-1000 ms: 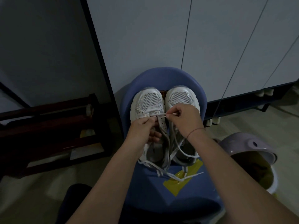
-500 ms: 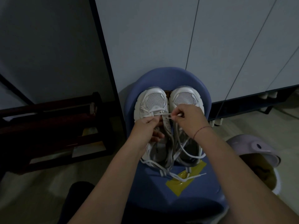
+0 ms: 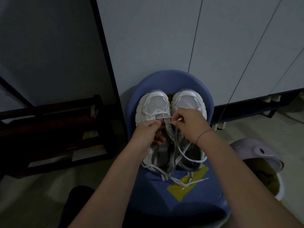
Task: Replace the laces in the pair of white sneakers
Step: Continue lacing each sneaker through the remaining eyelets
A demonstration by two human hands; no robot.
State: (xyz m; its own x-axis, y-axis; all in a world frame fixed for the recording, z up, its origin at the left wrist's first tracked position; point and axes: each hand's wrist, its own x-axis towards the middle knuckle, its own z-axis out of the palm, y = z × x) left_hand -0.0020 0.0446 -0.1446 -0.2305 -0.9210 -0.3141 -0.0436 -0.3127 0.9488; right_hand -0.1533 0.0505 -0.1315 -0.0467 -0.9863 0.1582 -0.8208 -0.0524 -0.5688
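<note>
Hands work the left sneaker point(image 3: 152, 112): right hand point(image 3: 189, 122) pinches the lace point(image 3: 164, 118) tip, left hand point(image 3: 146, 130) grips the eyelet edge.

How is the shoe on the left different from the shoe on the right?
The left sneaker has lace crossing its front eyelets; the right sneaker shows none there. The left hand rests on the left sneaker, while the right hand, pinching the lace tip, hides the right sneaker's middle. Both are white mesh-toed, on the blue chair.

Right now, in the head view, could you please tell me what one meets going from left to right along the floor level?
Dark wooden rack → left sneaker → right sneaker → lilac-lidded bin. Both sneakers stand on the blue chair.
</note>
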